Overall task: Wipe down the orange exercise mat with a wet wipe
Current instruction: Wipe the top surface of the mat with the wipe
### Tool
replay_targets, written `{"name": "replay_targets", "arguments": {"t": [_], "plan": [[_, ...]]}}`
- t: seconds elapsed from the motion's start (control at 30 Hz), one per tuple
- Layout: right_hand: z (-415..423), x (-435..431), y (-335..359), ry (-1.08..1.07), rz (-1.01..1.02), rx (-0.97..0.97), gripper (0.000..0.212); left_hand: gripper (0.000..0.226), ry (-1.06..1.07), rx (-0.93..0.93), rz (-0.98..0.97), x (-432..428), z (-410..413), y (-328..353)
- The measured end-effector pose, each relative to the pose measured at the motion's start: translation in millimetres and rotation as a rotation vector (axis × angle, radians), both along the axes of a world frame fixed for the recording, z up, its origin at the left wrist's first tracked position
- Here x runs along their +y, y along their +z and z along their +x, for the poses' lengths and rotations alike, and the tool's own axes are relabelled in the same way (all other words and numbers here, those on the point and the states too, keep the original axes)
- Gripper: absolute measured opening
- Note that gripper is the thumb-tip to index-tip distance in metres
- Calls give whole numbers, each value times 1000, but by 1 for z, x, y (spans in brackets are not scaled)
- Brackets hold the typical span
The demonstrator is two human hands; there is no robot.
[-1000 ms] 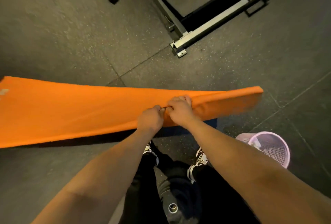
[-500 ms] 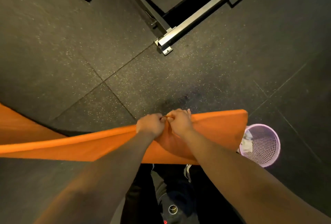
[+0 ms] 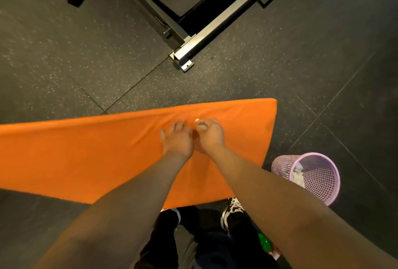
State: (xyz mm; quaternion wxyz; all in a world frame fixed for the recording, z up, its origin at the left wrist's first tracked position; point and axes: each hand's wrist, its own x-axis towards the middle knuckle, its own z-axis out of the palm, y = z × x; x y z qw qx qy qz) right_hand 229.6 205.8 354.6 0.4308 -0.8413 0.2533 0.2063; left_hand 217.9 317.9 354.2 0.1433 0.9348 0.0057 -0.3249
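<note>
Down comes the orange mat [image 3: 86, 150], now spread broad across the dark speckled floor [image 3: 258, 75], steel machine frame [image 3: 215, 29] beyond, lilac bin [image 3: 282, 166] just right of it. Left hand [image 3: 177, 139] has let go, fingers spread on the mat; right hand [image 3: 210, 134] pinches its creased fabric beside it.

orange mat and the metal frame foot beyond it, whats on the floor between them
Nothing lies there: the head view shows only bare, dark speckled floor between the far edge of the orange mat and the metal frame foot.
</note>
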Motion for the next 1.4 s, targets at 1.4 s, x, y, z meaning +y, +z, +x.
{"name": "replay_targets", "arguments": {"t": [1.4], "plan": [[-160, -160, -359, -411, 213, 11, 40, 39, 252, 47, -703, -180, -128, -376]]}}
